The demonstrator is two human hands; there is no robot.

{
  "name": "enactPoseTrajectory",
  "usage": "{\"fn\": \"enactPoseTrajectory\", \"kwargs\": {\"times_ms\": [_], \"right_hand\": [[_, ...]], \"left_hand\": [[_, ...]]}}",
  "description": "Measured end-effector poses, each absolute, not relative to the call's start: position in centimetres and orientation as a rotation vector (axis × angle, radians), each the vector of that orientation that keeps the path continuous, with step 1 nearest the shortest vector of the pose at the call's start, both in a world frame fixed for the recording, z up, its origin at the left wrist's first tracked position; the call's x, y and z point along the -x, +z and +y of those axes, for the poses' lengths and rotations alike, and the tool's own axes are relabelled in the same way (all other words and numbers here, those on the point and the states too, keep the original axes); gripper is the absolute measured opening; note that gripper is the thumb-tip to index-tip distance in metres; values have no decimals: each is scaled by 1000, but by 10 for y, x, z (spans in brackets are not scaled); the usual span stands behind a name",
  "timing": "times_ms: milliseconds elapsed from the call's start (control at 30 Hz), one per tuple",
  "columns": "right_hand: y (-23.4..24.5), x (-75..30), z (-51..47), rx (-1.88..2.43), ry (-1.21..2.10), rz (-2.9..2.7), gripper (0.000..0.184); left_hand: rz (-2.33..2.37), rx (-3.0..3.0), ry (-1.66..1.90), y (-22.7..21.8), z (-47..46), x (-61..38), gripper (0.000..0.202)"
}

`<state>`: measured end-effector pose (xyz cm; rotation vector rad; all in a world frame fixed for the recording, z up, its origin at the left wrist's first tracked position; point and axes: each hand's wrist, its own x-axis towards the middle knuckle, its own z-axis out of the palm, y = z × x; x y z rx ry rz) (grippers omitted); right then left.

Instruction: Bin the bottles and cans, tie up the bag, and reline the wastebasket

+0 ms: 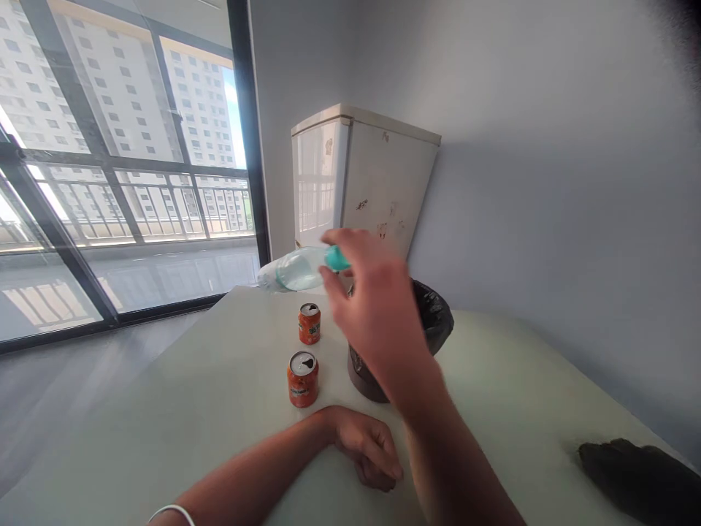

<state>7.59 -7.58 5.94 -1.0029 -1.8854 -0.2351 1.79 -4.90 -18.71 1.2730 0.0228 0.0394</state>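
My right hand (366, 285) is raised above the table, slightly blurred, with thumb and fingers around the teal cap end of a clear plastic bottle (299, 270). The bottle lies almost level in the air, its base pointing left. Below, my left hand (369, 447) rests on the tabletop, fingers curled in, and no object shows in it. Two opened orange-red drink cans stand upright: a near can (303, 380) just beyond my left wrist and a far can (309, 324) under the bottle. Behind my right hand and forearm, partly hidden, is a bin lined with a black bag (437, 315).
The pale table (219, 409) carries these things. A dark, soft-looking object (640, 475) lies at its right edge. Beyond the table stands a worn white fridge (388, 175) against the grey wall. Large glass windows (125, 183) fill the left side.
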Motion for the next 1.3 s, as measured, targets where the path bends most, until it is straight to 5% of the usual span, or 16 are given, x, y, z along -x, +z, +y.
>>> {"fn": "enactPoseTrajectory", "kwargs": {"times_ms": [100,300,633,1300], "right_hand": [[63,-134,-106,1054,-366,-1484,30],[65,-188,-118,1094,-523,-1165,44],[56,-209,-94,1237,-503,-1363,15],[6,-216,7,1896,-18,-1924,12]], "left_hand": [[-55,-1238,-302,-187,-46,-20,69],[-38,-1248,-282,-186,-45,-23,70],[-44,-1269,-274,-190,-44,-21,65],[-44,-1264,-293,-187,-45,-20,69]]}}
